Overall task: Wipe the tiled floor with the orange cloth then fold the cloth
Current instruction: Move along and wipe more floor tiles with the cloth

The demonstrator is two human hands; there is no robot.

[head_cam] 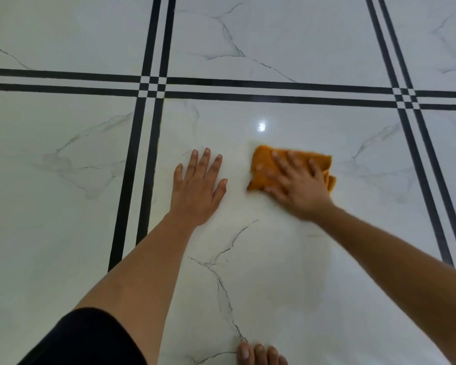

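Right hand (298, 185) flat on the cloth (263, 164), fingers (279, 160) spread, pressing it to the floor (274, 272) — left hand (198, 188) beside it, palm down, fingers straight on the tile.

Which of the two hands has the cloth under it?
The right hand, spread flat on the orange cloth. The left hand lies bare on the floor tile beside it, apart from the cloth.

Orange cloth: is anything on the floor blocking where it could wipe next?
Hardly anything: the right hand presses on the orange cloth. Only the left hand, flat on the tiled floor beside it, lies in its way leftward.
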